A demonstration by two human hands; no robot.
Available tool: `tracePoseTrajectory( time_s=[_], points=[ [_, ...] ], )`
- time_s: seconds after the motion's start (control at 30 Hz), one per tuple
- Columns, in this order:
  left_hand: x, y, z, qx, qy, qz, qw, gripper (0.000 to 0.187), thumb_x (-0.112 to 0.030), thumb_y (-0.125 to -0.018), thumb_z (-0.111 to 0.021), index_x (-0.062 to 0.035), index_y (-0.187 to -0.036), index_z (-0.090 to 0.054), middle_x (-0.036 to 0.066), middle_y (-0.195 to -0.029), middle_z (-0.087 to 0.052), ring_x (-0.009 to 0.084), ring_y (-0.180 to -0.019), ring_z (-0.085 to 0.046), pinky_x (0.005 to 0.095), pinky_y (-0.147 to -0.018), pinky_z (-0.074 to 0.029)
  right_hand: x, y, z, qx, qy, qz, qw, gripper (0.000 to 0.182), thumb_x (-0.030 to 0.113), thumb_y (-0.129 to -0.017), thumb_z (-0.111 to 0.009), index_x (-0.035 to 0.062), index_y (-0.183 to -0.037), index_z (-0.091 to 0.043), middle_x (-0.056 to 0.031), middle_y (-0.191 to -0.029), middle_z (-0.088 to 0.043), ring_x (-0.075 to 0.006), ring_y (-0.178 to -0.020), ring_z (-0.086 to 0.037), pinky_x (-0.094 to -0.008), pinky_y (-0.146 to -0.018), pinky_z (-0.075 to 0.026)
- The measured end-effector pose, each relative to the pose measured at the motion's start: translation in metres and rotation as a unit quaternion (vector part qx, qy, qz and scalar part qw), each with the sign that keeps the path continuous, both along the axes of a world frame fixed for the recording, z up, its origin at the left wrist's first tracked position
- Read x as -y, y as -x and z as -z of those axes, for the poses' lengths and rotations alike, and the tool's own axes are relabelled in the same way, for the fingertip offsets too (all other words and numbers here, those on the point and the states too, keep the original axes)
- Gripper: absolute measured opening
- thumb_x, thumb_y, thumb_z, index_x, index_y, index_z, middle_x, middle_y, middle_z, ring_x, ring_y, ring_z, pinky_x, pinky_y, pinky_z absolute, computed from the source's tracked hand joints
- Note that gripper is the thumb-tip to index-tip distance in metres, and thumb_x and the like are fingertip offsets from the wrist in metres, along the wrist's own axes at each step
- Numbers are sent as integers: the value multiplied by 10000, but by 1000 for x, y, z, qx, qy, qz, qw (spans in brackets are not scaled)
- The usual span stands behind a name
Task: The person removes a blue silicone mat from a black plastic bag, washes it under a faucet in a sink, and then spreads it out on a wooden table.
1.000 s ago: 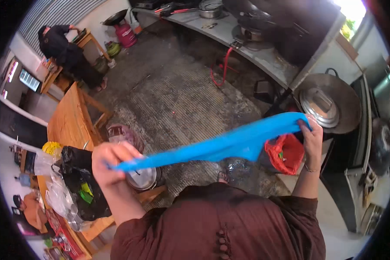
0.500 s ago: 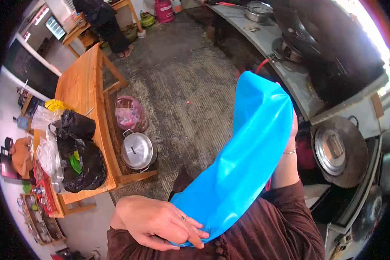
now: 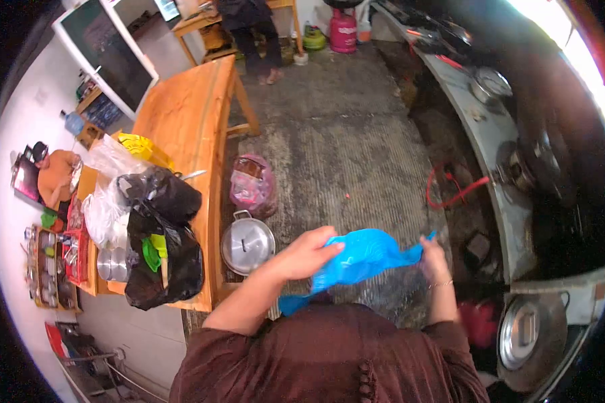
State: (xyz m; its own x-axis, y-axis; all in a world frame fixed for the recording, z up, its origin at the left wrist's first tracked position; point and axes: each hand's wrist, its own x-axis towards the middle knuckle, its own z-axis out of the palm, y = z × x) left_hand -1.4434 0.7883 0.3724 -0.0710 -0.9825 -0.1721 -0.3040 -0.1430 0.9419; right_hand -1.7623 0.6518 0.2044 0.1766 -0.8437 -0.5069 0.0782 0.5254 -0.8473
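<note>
A blue plastic sheet or apron (image 3: 363,256) is stretched between my two hands in front of my body, above the floor. My left hand (image 3: 309,254) grips its left part, with the thumb on top. Closed round its narrow, bunched right end is my right hand (image 3: 435,260), and a small blue tip pokes out above the fingers. Part of the blue material hangs below my left forearm, beside my brown shirt (image 3: 316,349). Whether it is an apron or a bag cannot be made out.
On the left, a wooden table (image 3: 181,101) bears black bags (image 3: 171,255) and a knife. Beside it stand a lidded pot (image 3: 247,243) and a pink bag (image 3: 252,185). A stove counter (image 3: 511,221) lines the right. One person stands at the back; another is far left.
The blue material has dropped from a raised, spread shape to a lower, bunched one. My left hand has moved up and forward, my right hand down. The view has shifted.
</note>
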Motion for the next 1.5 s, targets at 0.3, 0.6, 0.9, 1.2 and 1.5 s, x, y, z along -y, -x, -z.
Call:
tracePoseTrajectory(
  time_s=[0.3,0.6,0.9,1.2,1.5],
  points=[
    [106,-7,42,-454,-168,-281,829,118,-176,-884,-459,-60,-897,-439,51,-728,-511,188,-625,-547,391,-547,-489,-4,-114,-103,-19,68,-229,971,694,211,-804,-622,58,-1356,-229,-99,-1080,-488,-195,-946,-516,-317,-769,-454],
    [152,-5,35,-513,-29,-426,745,108,-140,-891,-421,-47,-943,-438,99,-878,-506,214,-843,-531,417,-748,-468,85,-216,-86,-76,306,-400,861,561,121,-669,-712,38,-1154,-441,-116,-1067,-561,-209,-1009,-539,-333,-858,-431],
    [134,-63,-19,-570,176,-491,635,233,-200,-868,-460,14,-953,-495,136,-958,-564,284,-930,-556,488,-872,-434,183,-261,-69,-263,571,-401,666,187,-13,-635,-589,19,-818,-566,-151,-802,-586,-336,-766,-579,-383,-678,-467],
    [90,-117,-57,-493,173,-528,670,185,-128,-880,-453,8,-998,-495,164,-949,-588,270,-885,-603,448,-778,-519,289,-314,-110,-152,477,-527,687,203,-98,-679,-500,-28,-818,-630,-124,-705,-605,-195,-675,-593,-292,-626,-463],
    [82,-194,-88,-436,236,-516,699,182,-114,-871,-478,34,-976,-494,184,-940,-595,285,-821,-623,443,-671,-561,323,-414,-274,-189,468,-662,554,166,-27,-606,-568,-21,-759,-632,-140,-696,-588,-238,-678,-581,-307,-620,-442]
  ],
)
